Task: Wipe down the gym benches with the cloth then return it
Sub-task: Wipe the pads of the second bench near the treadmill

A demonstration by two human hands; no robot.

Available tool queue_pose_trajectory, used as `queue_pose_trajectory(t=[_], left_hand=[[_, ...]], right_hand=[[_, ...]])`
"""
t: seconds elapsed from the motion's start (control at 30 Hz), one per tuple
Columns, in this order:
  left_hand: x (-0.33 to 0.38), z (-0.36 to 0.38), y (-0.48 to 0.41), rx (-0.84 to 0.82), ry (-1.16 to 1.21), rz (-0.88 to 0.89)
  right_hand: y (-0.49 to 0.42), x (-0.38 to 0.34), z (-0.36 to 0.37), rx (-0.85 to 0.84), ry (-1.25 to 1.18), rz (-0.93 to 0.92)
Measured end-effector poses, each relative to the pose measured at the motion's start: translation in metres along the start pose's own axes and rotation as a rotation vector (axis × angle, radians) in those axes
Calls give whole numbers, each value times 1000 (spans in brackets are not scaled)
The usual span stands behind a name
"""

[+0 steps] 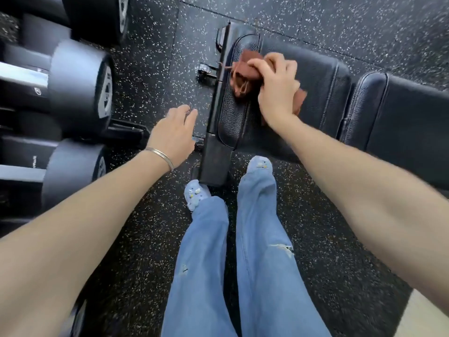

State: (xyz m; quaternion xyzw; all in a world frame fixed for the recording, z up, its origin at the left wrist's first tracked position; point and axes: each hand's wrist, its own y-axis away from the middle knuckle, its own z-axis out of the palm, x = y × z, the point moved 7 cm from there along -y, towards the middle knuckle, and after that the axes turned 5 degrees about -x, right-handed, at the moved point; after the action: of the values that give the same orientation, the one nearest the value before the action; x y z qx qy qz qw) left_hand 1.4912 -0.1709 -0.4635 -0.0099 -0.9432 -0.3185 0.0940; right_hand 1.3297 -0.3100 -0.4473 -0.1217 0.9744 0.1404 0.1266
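I note a rust-brown cloth (243, 76) on the black pebbled desk (315, 76), black floor (340, 20) flecked white, light-blue ripped jeans (262, 251), black dumbbells (80, 83).

light: even, soft | glare: dumbbell handle (21, 74) | blur: edges | distortion: wide-angle

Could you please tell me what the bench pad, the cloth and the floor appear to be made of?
Bench pad: likely black vinyl or faux leather, given its pebbled grain and stitched seams. Cloth: soft, matte, reddish-brown fabric, crumpled under the right hand, with loose threads. Floor: probably rubber tiles, black with pale flecks and visible joints.
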Motion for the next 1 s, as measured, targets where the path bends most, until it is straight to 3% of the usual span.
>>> queue_pose_trajectory(t=[0.3,0.37,0.53,0.77,0.9,1.0], left_hand=[[12,-2,-10,1,84,28],[24,0,-20,-7,95,82],[44,-2,-41,-4,164,100],[43,6,-50,2,231,45],[43,4,-51,4,142,65],[42,-6,-54,-9,76,91]], right_hand=[[114,6,31,-337,130,-469],[93,10,24,-302,123,-449],[14,33,-7,-79,-10,-21],[82,37,14,-193,66,-312],[89,36,10,-210,145,-482],[51,33,1,-158,91,-303]])
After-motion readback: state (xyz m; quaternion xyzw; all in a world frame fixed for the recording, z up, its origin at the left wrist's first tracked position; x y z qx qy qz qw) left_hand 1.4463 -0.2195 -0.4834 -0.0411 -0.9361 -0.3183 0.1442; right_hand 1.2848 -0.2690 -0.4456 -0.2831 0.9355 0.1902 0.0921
